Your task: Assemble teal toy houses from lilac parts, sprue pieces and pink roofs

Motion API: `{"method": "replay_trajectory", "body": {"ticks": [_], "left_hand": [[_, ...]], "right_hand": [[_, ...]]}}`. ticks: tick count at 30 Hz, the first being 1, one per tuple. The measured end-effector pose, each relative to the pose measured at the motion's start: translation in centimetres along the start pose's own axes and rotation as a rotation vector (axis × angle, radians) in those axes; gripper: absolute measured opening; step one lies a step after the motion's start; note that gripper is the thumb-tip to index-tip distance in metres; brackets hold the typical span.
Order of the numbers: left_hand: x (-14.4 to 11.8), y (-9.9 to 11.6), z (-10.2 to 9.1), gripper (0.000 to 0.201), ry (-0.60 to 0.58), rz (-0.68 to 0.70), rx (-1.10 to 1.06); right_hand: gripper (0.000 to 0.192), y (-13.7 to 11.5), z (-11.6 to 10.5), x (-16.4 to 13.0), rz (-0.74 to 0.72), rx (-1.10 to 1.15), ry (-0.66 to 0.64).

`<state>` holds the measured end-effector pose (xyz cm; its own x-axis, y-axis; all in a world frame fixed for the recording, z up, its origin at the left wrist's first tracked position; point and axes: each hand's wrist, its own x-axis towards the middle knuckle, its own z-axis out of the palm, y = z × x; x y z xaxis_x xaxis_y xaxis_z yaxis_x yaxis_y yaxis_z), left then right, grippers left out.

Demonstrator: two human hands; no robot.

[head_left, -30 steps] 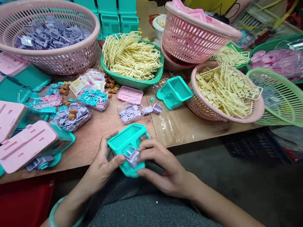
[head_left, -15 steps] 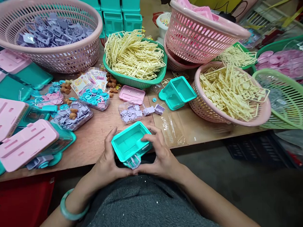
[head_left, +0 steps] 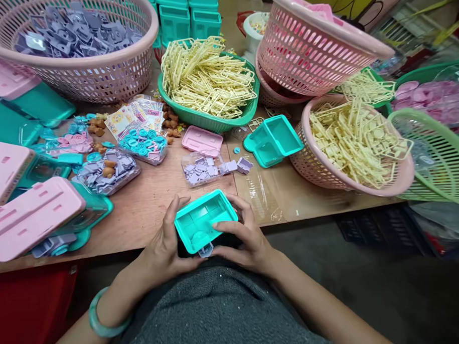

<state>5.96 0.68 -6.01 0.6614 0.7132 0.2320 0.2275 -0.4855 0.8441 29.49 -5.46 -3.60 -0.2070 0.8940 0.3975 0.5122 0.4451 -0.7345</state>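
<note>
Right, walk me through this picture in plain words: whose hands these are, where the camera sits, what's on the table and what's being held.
There is no machine here: a person works with bare hands, and the one camera is worn on their head, looking down. The left hand and right hand together grip a teal plastic tray at the near edge of the wooden table; a small lilac part shows at its lower edge. On the table stand a pink basket of lilac parts, a green basket of cream plastic frames, a pink basket of similar frames, another teal tray and pink lids.
</note>
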Motion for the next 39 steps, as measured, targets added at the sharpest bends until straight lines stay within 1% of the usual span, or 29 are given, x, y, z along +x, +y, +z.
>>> {"method": "replay_trajectory", "body": {"ticks": [3,5,7,11,14,18,21,28,31,33,36,38,39], "left_hand": [[-0.3,-0.2,0.1,0.125,0.002,0.039,-0.007],[-0.6,-0.3,0.1,0.121,-0.002,0.034,-0.008],[-0.9,-0.4,0.1,0.116,0.005,0.023,0.002],[-1.2,-0.4,-0.1,0.11,0.009,0.055,0.029],[-1.0,-0.2,-0.4,0.105,-0.001,0.038,0.004],[-0.7,0.1,-0.8,0.112,-0.051,-0.006,-0.03],[-0.6,0.2,-0.8,0.108,-0.028,-0.016,-0.048],[-0.5,0.1,-0.9,0.105,-0.026,-0.009,-0.059],[-0.3,-0.1,-0.8,0.11,-0.034,-0.012,-0.044],[-0.2,-0.2,-0.7,0.11,-0.026,0.011,-0.032],[-0.4,-0.3,-0.5,0.104,-0.008,0.011,-0.065],[-0.5,-0.4,-0.5,0.103,-0.013,-0.017,-0.1],[-0.5,-0.4,-0.5,0.104,-0.019,-0.034,-0.111]], "right_hand": [[0.05,0.3,-0.3,-0.2,-0.037,-0.039,0.021],[0.048,0.3,-0.2,-0.3,-0.074,-0.089,0.042],[0.044,0.2,-0.2,-0.2,-0.095,-0.123,0.037],[0.037,-0.3,-0.1,0.2,-0.079,-0.157,0.027],[0.036,-0.4,-0.2,0.4,-0.061,-0.173,0.018],[0.042,-0.3,-0.4,0.5,-0.045,-0.166,-0.002],[0.044,-0.2,-0.4,0.7,-0.056,-0.199,-0.023],[0.029,-0.4,0.1,1.0,-0.121,-0.296,-0.042],[0.03,-0.7,0.1,1.1,-0.1,-0.36,-0.011],[0.033,-1.0,0.0,1.2,-0.1,-0.433,0.002],[0.029,-1.4,-0.3,1.5,-0.159,-0.498,-0.07],[0.024,-1.7,-0.3,1.7,-0.16,-0.471,-0.119],[0.023,-1.8,-0.3,1.8,-0.147,-0.448,-0.12]]}}
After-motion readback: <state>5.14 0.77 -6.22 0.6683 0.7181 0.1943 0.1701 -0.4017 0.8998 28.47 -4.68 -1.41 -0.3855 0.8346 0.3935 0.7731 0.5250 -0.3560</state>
